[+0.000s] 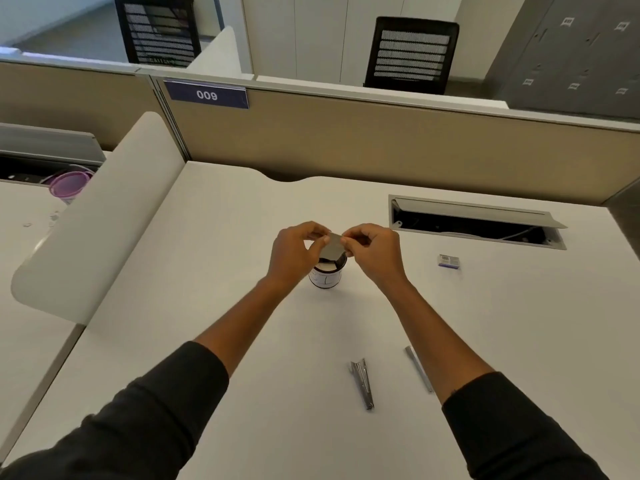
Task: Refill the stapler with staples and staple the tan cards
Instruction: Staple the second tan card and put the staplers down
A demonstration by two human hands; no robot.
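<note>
Over the middle of the tabletop [214, 258], the left hand [294, 252] and right hand [372, 252] meet above a small cup [325, 276], each pinching one side of the tan cards [333, 250] between thumb and fingers curled close, so the stack lies directly between the two hands, tilted down toward the cup's mouth. Toward the near edge, by the right forearm, lies the stapler [362, 384], long axis running near to far (apparently opened out), with a thin metal strip [419, 368] just beside it to the right. The right hand seems nearer both. A small staple box [449, 261] sits toward the right edge.
</note>
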